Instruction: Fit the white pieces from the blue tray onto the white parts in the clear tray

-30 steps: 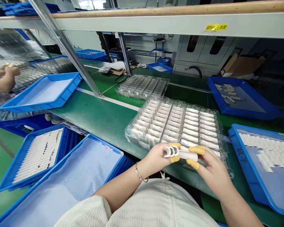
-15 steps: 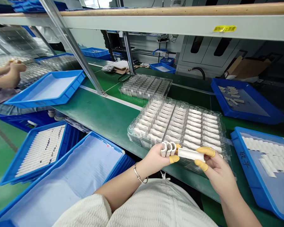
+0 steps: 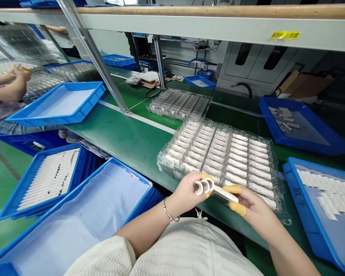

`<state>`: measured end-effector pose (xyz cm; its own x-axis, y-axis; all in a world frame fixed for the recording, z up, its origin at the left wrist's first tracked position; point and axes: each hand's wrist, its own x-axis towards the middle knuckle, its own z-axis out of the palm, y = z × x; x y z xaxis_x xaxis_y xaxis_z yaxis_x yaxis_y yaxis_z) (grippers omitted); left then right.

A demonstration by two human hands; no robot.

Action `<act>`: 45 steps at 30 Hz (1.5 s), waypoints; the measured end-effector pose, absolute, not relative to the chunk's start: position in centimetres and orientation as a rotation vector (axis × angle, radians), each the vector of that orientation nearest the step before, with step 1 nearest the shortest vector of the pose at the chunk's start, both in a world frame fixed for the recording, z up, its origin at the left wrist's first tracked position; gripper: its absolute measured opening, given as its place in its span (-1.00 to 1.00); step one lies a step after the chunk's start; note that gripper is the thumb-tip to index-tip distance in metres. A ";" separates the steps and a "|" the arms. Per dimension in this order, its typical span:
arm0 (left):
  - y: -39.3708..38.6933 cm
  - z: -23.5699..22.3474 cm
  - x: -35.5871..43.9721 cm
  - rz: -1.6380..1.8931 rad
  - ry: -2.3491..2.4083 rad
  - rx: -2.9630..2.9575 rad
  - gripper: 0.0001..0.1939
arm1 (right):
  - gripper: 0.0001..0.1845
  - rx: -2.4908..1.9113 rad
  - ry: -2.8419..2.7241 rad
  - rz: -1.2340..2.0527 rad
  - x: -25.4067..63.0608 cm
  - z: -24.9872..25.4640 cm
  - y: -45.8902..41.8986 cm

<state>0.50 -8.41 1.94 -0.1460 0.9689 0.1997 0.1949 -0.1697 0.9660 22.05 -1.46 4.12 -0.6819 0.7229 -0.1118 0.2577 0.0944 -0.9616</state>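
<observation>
My left hand [image 3: 189,188], with yellow finger cots on, is closed around a few white channel-shaped pieces [image 3: 199,188] whose C-shaped ends face me. A long white channel piece [image 3: 224,193] slants down to the right from the left fingertips. My right hand [image 3: 254,209], also in yellow finger cots, pinches its far end between thumb and fingers. Just beyond both hands, a stack of clear plastic blister trays [image 3: 166,164] holds rows of similar white pieces [image 3: 236,158] in its top tray. The left fingers partly hide how the held pieces meet.
On the right stand a blue tray [image 3: 304,220] of white pieces and a darker blue tray [image 3: 307,142] behind it. More clear trays [image 3: 179,103] sit further back. Blue bins [image 3: 74,214] lie at lower left. A metal post [image 3: 94,57] and shelf beam [image 3: 189,27] cross above. Another person's hands [image 3: 20,76] work far left.
Both hands have turned the held pieces: the long one now tilts more steeply down to the right, and the C-shaped ends have rotated. The view has shifted slightly.
</observation>
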 end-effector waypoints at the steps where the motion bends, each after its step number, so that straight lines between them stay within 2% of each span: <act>1: -8.5 1.8 0.3 1.394 1.376 1.521 -0.87 | -0.62 -0.982 -2.013 1.659 21.7 4.3 -1.5; 5: -8.7 1.3 -0.5 1.448 1.307 1.739 -0.84 | -0.63 -1.021 -2.177 1.717 20.2 4.8 -1.0; 8: -8.8 1.0 -1.1 1.470 1.392 1.658 -0.77 | -0.67 -1.039 -2.302 1.583 19.4 5.0 0.1; 10: -8.9 0.8 -1.6 1.479 1.494 1.537 -0.74 | -0.71 -1.062 -2.412 1.286 18.9 4.9 1.2; 12: -8.9 0.5 -2.1 1.499 1.565 1.378 -0.75 | -0.80 -1.073 -2.535 0.852 18.5 4.5 2.3; 14: -8.9 0.2 -2.5 1.522 1.572 1.218 -0.74 | -0.80 -1.045 -2.648 0.451 17.9 3.9 3.2; 16: -8.9 0.0 -2.7 1.538 1.555 1.110 -0.71 | -0.78 -0.957 -2.764 0.217 17.3 3.2 3.7; 18: -8.8 -0.2 -2.7 1.536 1.535 1.068 -0.70 | -0.79 -0.868 -2.858 0.124 16.8 2.5 3.9; 25: -8.6 -0.4 -2.5 1.517 1.471 1.023 -0.70 | -0.90 -0.938 -2.804 0.327 16.5 2.5 4.8; 29: -8.3 -0.5 -2.3 1.498 1.469 0.997 -0.70 | -0.78 -0.805 -2.901 0.318 15.4 3.1 4.6; 33: -8.3 0.0 -2.1 1.519 1.435 0.960 -0.71 | -0.91 -0.899 -2.853 0.332 14.6 3.4 4.2; 36: -8.3 0.2 -2.0 1.519 1.377 0.909 -0.70 | -0.93 -1.064 -2.487 0.642 14.9 3.3 4.0; 40: -7.9 0.6 -1.6 1.474 1.168 0.743 -0.54 | -0.87 -0.959 -1.981 1.126 15.3 3.2 3.2; 45: -7.0 1.5 -0.6 1.490 1.009 0.501 -0.46 | -0.85 -0.941 -2.049 1.081 15.5 3.0 1.9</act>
<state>-0.61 -6.97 1.50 -0.1996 0.9500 -0.2401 -0.5754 0.0847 0.8135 15.53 1.88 3.03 -0.5465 0.8141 0.1966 0.2972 0.4080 -0.8633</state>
